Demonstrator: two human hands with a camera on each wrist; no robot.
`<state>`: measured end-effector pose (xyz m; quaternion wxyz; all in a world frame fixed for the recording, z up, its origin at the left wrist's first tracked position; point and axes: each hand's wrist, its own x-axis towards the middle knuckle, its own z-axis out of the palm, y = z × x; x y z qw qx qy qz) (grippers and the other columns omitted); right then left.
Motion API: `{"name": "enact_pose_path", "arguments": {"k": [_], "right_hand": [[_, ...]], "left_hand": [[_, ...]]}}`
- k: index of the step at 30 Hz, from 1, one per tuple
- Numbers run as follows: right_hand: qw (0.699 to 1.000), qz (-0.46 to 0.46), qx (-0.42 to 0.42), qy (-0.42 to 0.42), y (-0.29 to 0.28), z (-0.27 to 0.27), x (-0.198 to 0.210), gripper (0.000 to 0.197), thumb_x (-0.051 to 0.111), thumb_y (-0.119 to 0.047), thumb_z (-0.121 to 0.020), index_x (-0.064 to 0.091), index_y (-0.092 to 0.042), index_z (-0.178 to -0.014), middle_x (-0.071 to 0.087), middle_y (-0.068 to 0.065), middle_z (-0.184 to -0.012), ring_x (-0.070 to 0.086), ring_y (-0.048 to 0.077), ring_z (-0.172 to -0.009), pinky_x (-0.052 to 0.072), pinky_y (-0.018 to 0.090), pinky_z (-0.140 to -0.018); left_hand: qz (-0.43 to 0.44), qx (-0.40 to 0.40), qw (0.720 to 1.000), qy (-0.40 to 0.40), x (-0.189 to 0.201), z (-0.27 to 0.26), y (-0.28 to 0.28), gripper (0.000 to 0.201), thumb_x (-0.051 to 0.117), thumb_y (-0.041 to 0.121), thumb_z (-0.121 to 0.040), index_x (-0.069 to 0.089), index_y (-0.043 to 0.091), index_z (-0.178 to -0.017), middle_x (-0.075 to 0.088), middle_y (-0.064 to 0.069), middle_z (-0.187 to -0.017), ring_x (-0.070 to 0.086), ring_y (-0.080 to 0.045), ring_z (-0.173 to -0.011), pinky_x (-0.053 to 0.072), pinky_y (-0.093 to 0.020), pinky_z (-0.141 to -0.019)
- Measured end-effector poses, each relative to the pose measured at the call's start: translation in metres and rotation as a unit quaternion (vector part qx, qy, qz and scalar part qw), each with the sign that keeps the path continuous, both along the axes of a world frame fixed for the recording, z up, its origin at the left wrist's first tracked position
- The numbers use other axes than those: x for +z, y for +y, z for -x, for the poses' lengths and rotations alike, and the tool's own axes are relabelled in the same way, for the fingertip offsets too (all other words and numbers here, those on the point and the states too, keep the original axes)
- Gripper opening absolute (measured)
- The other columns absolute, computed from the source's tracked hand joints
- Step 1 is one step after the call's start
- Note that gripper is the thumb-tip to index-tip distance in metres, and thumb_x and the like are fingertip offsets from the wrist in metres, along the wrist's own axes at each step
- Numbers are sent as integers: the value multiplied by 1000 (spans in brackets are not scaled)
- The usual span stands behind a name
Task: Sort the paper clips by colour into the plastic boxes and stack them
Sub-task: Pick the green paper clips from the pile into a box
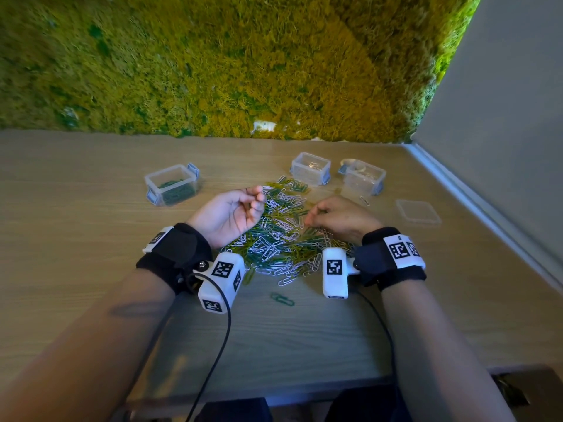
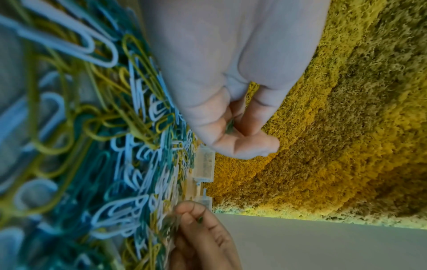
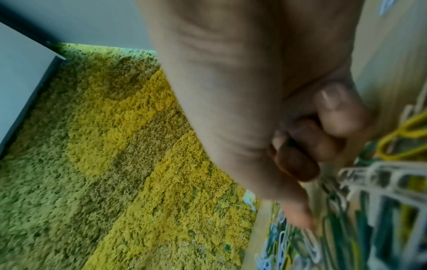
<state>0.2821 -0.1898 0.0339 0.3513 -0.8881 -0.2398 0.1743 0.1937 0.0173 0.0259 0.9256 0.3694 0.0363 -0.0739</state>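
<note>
the mixed heap of green, yellow and white wire paper clips (image 1: 283, 236) is spread at the centre of the light wooden table (image 1: 76, 239). the left hand (image 1: 231, 214) is held palm-up over the heap's 9 o'clock edge, fingers curled on what appear to be green clips, probably collected for the clear plastic box of green clips (image 1: 172, 188) at 10 o'clock. the right hand (image 1: 341, 220) is lowered at 3 o'clock, fingertips pinched into the heap; whether a clip is held cannot be told. two more clear boxes (image 1: 310, 168) are placed at 1 o'clock, unstacked.

The heap of wire paper clips (image 1: 280, 236) mixes green, yellow and white. The clear plastic box (image 1: 172, 184) holds green ones. The light wood-grain tabletop (image 1: 76, 226) meets a yellow-green moss wall (image 1: 213, 62).
</note>
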Motion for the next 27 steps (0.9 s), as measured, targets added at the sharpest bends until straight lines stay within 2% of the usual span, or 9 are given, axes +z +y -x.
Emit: {"name": "enact_pose_path", "arguments": {"k": [4, 6, 9, 12, 15, 18, 22, 24, 27], "right_hand": [[1000, 16, -3, -14, -6, -3, 4, 13, 66, -13, -86, 70, -9, -98, 64, -11, -92, 54, -3, -82, 44, 20, -83], [999, 25, 36, 0, -8, 0, 4, 19, 69, -5, -82, 69, -8, -100, 60, -14, -88, 51, -4, -80, 43, 13, -75], [997, 14, 68, 17, -9, -1, 0, 20, 73, -5, -78, 70, -10, -97, 62, -13, -92, 54, -1, -86, 42, 20, -78], [994, 80, 72, -15, -10, -4, 0, 16, 74, -17, -80, 69, -10, -94, 62, -13, -81, 52, 0, -73, 38, 22, -67], [989, 117, 78, -41, -12, -5, 0, 17, 69, -20, -83, 69, -7, -94, 63, -9, -78, 54, 2, -70, 40, 24, -68], [997, 25, 59, -53, -12, -1, 8, 16, 63, -20, -88, 67, -6, -94, 67, 1, -91, 58, 10, -82, 42, 26, -73], [985, -140, 98, -21, 7, 15, 17, 7, 59, -12, -91, 63, -17, -87, 57, -8, -75, 51, 2, -66, 41, 17, -64], [973, -171, 157, -7, 21, 25, 15, 10, 58, -7, -91, 61, -17, -90, 59, -6, -79, 55, 2, -70, 46, 17, -66], [967, -201, 155, 20, 27, 20, 10, 13, 53, -10, -95, 62, -14, -103, 66, 4, -97, 64, 13, -85, 53, 29, -76]], "left_hand": [[-26, -7, 999, 29, -6, -4, 4, 22, 33, -1, -89, 54, 6, -92, 56, -4, -76, 53, -9, -58, 49, -16, -51], [-18, -14, 999, 41, -8, -5, 5, 24, 31, 0, -93, 54, 5, -94, 56, -6, -78, 55, -10, -60, 51, -16, -52], [-26, -19, 998, 45, -7, -5, 4, 23, 32, 1, -94, 55, 4, -95, 56, -6, -79, 56, -11, -60, 51, -17, -52], [-32, -17, 998, 48, -6, -4, 2, 23, 32, 1, -94, 55, 3, -96, 57, -7, -78, 57, -11, -60, 52, -17, -53], [-27, -16, 998, 55, -6, -3, 1, 23, 33, 1, -95, 55, 2, -98, 60, -9, -79, 60, -12, -62, 53, -18, -54], [-37, -45, 997, 59, -4, -1, -3, 27, 40, 9, -92, 55, -2, -111, 66, -18, -98, 68, -21, -83, 58, -24, -73], [-17, -134, 988, 80, -4, 2, -15, 51, 38, 29, -94, 46, -8, -129, 52, -30, -130, 56, -33, -118, 48, -34, -95], [6, -153, 984, 87, -4, 3, -21, 51, 30, 30, -100, 47, -10, -128, 51, -32, -129, 55, -36, -119, 46, -37, -98], [13, -89, 991, 98, -2, 2, -23, 38, 30, 19, -102, 55, -5, -120, 61, -29, -115, 65, -34, -101, 53, -34, -88]]}}
